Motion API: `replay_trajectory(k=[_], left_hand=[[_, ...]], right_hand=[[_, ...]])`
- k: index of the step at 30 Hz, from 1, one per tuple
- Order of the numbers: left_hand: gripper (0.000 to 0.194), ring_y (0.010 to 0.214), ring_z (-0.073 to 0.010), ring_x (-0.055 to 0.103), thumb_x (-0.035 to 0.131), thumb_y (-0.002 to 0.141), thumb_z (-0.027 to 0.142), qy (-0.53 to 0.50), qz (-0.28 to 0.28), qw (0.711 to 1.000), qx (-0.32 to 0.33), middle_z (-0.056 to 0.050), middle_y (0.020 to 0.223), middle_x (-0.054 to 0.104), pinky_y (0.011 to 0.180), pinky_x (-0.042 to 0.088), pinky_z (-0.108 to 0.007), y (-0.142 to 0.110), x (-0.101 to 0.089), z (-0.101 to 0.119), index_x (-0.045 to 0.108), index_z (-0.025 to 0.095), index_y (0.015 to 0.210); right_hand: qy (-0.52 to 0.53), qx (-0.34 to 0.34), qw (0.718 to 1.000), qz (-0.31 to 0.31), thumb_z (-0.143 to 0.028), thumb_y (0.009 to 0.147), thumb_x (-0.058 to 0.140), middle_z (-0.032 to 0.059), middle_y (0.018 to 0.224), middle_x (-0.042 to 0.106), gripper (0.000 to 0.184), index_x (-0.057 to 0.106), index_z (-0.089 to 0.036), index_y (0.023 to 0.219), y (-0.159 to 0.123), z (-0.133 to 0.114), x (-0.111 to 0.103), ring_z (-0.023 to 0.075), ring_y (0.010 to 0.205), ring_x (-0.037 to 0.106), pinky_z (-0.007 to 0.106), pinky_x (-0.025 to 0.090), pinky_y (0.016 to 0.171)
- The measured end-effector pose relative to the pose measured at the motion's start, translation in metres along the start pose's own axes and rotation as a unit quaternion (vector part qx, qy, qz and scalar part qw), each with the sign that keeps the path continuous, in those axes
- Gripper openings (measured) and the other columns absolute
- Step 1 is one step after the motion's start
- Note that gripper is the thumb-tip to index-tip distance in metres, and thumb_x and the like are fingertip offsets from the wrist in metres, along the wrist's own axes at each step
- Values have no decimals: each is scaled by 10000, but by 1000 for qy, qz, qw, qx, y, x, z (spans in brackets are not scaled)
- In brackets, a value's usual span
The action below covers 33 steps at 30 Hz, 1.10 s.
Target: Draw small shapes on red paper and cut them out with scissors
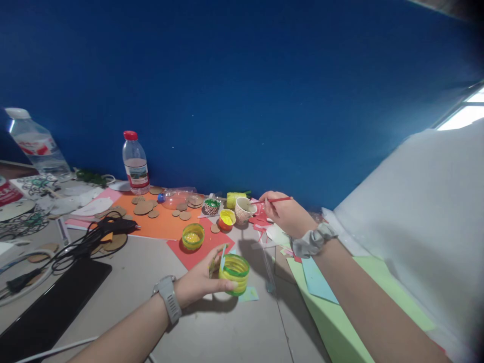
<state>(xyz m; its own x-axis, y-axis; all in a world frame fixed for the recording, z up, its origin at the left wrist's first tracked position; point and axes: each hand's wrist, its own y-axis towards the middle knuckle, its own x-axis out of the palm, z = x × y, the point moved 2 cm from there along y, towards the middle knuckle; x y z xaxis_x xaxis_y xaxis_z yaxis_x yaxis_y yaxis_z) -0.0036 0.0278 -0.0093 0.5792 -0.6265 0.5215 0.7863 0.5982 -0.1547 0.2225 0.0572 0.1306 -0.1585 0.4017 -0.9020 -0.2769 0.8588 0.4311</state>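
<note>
My left hand (pixel 216 280) is wrapped round a small cup painted in yellow and green bands (pixel 235 276), low over the table. Between my right hand's fingers (pixel 278 204) is a thin red paintbrush (pixel 282 199), its tip at the rim of a pale patterned cup (pixel 244 212). Just left of that cup is a red-orange cup of yellow paint (pixel 227 220). Another yellow-green banded cup (pixel 193 237) with yellow inside rests on red paper (pixel 194 259). A small dark patterned cup with green paint (pixel 211 205) stands behind.
Cardboard discs (pixel 143 206) lie on orange paper (pixel 166 224) near an upright red-capped bottle (pixel 136 166). Black cables (pixel 94 234) and a black phone-like slab (pixel 60 302) are at the left. Green paper sheets (pixel 321 307) lie under my right arm. A blue wall (pixel 242 101) rises behind.
</note>
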Motion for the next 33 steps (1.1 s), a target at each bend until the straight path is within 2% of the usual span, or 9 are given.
replay_trajectory(k=[8, 14, 19, 25, 33], left_hand=[[897, 1204, -277, 529, 862, 623, 224, -1, -13, 1000, 7, -118, 1312, 516, 1029, 384, -449, -2, 4, 3, 331, 251, 1346], [871, 1186, -275, 542, 862, 625, 214, -2, -17, 1000, 14, -110, 1286, 541, 1026, 387, -455, -2, 4, 3, 354, 250, 1330], [881, 1204, -281, 528, 855, 634, 211, -5, -18, 1000, 13, -118, 1300, 535, 1044, 368, -467, 0, 2, 4, 344, 245, 1350], [901, 1240, -282, 498, 850, 641, 207, -6, -11, 1000, 7, -101, 1343, 508, 1060, 345, -483, -1, 1, 2, 335, 284, 1377], [919, 1202, -275, 537, 844, 656, 213, -8, -17, 1000, 4, -115, 1295, 551, 1046, 368, -470, -1, 2, 3, 296, 257, 1392]], right_hand=[[26, 35, 999, -17, -217, 949, 336, 79, 896, 710, 276, 605, -169, 991, -5, 2, -6, 216, 787, 663, 317, 497, 723], [13, 36, 999, -16, -228, 953, 342, 96, 905, 712, 272, 607, -169, 937, -7, 1, -6, 242, 818, 670, 346, 491, 749], [1, 35, 999, 16, -258, 956, 364, 99, 833, 705, 259, 605, -166, 930, -13, 3, -5, 252, 769, 669, 361, 497, 730], [-1, 29, 997, 69, -260, 961, 383, 90, 895, 710, 232, 603, -186, 952, -16, 4, -3, 244, 824, 676, 361, 511, 781], [-14, -22, 997, 70, -243, 964, 369, 122, 972, 699, 252, 606, -171, 1006, -18, 1, 2, 264, 917, 649, 418, 514, 849]])
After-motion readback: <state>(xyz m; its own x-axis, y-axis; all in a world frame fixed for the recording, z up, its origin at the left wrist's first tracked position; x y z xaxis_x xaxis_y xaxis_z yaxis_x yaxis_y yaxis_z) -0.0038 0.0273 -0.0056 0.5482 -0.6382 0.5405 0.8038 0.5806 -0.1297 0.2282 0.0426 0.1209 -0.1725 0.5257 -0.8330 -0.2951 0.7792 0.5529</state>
